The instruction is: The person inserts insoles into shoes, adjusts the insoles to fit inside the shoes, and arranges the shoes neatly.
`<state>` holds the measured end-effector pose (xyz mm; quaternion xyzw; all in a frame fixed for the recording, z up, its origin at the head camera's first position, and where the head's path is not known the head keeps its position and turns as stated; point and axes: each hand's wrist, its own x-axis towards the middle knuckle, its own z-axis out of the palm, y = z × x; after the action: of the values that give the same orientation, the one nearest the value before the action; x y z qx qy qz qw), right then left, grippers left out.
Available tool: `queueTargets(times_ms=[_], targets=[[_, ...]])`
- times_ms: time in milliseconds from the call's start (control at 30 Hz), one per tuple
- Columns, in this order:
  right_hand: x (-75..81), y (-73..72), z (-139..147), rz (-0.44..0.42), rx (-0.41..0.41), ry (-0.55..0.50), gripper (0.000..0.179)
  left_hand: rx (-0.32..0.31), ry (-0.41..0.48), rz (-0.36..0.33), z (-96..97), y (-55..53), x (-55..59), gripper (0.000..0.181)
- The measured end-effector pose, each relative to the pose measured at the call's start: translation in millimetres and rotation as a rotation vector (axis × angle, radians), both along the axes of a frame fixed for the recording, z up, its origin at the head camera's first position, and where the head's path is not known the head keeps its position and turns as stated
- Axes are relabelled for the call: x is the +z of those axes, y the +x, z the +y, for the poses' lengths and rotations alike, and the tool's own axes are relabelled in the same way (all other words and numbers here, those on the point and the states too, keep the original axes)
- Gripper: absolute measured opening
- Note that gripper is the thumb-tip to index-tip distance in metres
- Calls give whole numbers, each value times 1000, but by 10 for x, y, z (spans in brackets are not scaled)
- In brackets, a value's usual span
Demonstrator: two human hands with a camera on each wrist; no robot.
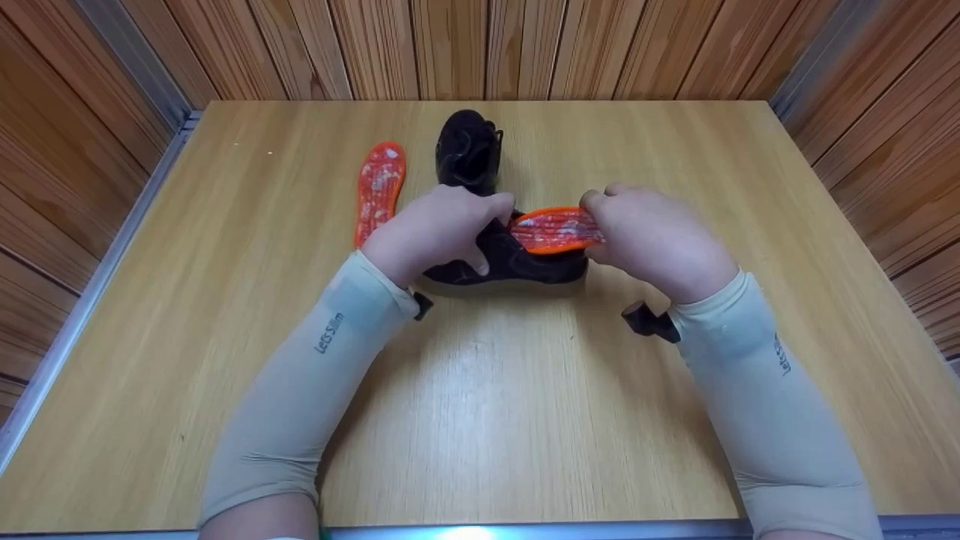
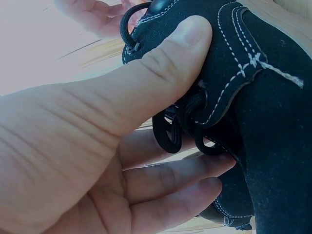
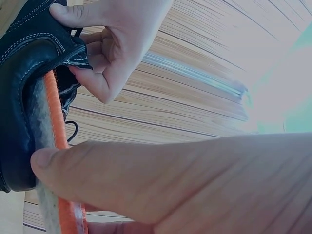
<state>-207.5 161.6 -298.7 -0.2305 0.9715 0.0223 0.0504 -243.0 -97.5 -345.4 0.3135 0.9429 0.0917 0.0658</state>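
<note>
A black shoe (image 1: 517, 268) lies sideways on the table, its heel end to the right. My left hand (image 1: 442, 225) grips it around the lace area; in the left wrist view the thumb lies on the shoe's side (image 2: 273, 112), fingers on the far side by the laces (image 2: 168, 136). My right hand (image 1: 660, 232) pinches the rear end of a red, orange-edged insole (image 1: 556, 231). The insole's front part is inside the shoe opening, its rear end raised above the heel. In the right wrist view the insole's pale fuzzy underside (image 3: 43, 126) faces the shoe's heel collar.
Behind the left hand, a second black shoe (image 1: 466, 150) stands on the table (image 1: 480, 420), partly hidden. A second red insole (image 1: 381, 184) lies flat to its left, its lower end behind the left hand. Wooden panel walls (image 1: 450, 49) border the table.
</note>
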Motion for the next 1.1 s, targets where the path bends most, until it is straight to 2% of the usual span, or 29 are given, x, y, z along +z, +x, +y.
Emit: queueTargets(times_ms=[367, 733, 1100], targets=[[2, -7, -21, -15, -14, 5, 58, 6, -18, -17, 16, -8, 23, 55], [14, -9, -25, -17, -26, -3, 58, -23, 7, 40, 16, -22, 7, 55], [-7, -14, -23, -56, -50, -41, 66, -11, 10, 3, -9, -3, -12, 55]])
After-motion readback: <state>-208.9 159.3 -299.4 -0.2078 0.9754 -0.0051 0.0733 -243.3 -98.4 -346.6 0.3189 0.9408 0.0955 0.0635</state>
